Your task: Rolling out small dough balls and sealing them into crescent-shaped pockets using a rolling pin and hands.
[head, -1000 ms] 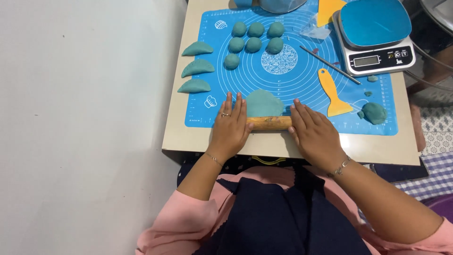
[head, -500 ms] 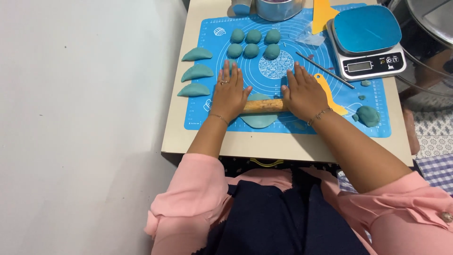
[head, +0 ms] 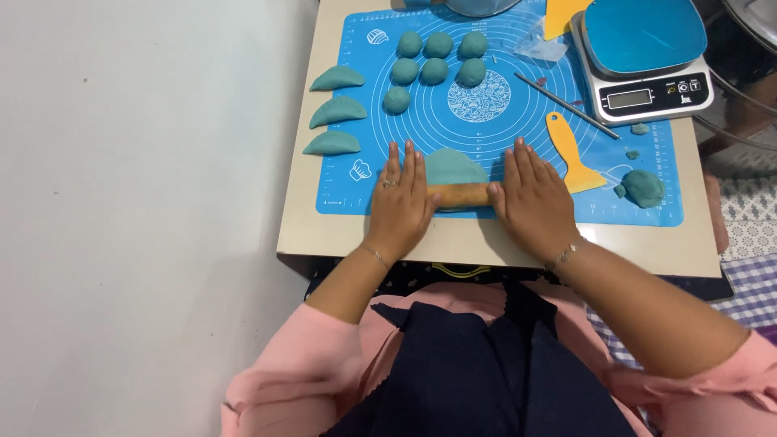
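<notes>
1. Three folded teal dough crescents (head: 333,112) are lying finished in a column at the upper left of the frame, partly off the left edge of the blue silicone mat (head: 364,194).
2. Seven teal dough balls (head: 435,58) are waiting unrolled near the top centre of the mat, well apart from the hands.
3. Pressing flat with fingers stretched out, the left hand (head: 401,202) is bearing down on the left end of the wooden rolling pin (head: 459,195), gripping nothing.
4. Under the pin, at the frame's centre, a flattened teal dough piece (head: 452,166) is being rolled; only its upper half is showing, so its roundness cannot be judged.
5. Equally flat and open, the right hand (head: 530,198) is pressing on the pin's right end.
6. Just beside that hand a yellow scraper (head: 569,151) is lying; a teal dough lump (head: 643,187) is sitting lower right, and a kitchen scale (head: 643,57) is standing at the upper right.
7. Judging from this, three are done, one is underway, seven balls remain.
</notes>
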